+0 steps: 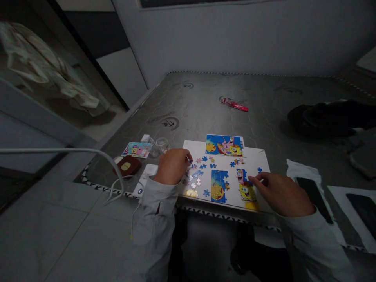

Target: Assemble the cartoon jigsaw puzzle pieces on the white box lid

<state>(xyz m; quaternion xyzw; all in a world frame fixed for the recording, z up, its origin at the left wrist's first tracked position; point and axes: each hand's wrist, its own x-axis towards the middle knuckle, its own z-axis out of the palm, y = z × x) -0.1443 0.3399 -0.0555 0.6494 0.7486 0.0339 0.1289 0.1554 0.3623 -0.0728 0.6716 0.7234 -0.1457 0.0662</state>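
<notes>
My left hand (173, 166) is over the left part of a white board (255, 156), thumb and fingers pinched at a dark blue jigsaw piece (190, 161). Loose jigsaw pieces (194, 176) lie below and beside its fingertips. In the middle is a joined puzzle section (217, 188), blue with a yellow burger shape. A narrower joined section (246, 186) with pink and yellow cartoon figures lies to its right. My right hand (282, 192) has its fingertips closed together at that section's right edge; whether they grip anything is hidden. A picture card (225, 145) lies at the board's top.
A second picture card (137, 150), a brown case (127, 166) and a white charger with cable (146, 138) lie left of the board. A red wrapper (235, 104) is farther back. Phones (313, 197) lie at right. A dark object (317, 117) stands at far right.
</notes>
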